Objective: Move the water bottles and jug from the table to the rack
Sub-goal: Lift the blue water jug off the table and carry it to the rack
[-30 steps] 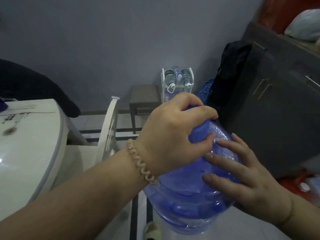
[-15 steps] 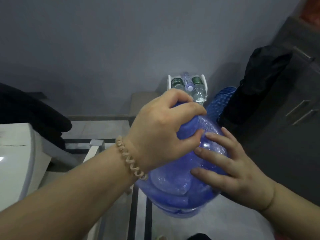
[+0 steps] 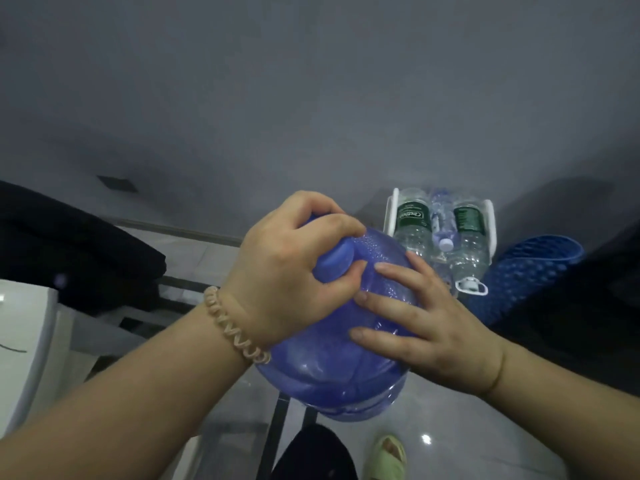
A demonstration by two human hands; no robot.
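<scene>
A large blue translucent water jug (image 3: 332,372) hangs above the floor between my hands. My left hand (image 3: 287,271) is clenched around its blue capped neck. My right hand (image 3: 426,323) lies flat against the jug's shoulder, fingers spread. Just beyond the jug stands a white rack (image 3: 391,216) by the wall. It holds clear water bottles (image 3: 414,226) lying with their caps toward me, two with green labels.
A white table (image 3: 24,344) is at the left edge, with dark cloth (image 3: 69,251) behind it. A blue dotted mat (image 3: 530,271) leans right of the rack beside a dark cabinet. My foot in a pale green sandal (image 3: 388,457) stands on the tiled floor.
I have carried the jug forward, away from the table. The rack now appears larger and closer, just beyond the jug. Both hands keep the same hold.
</scene>
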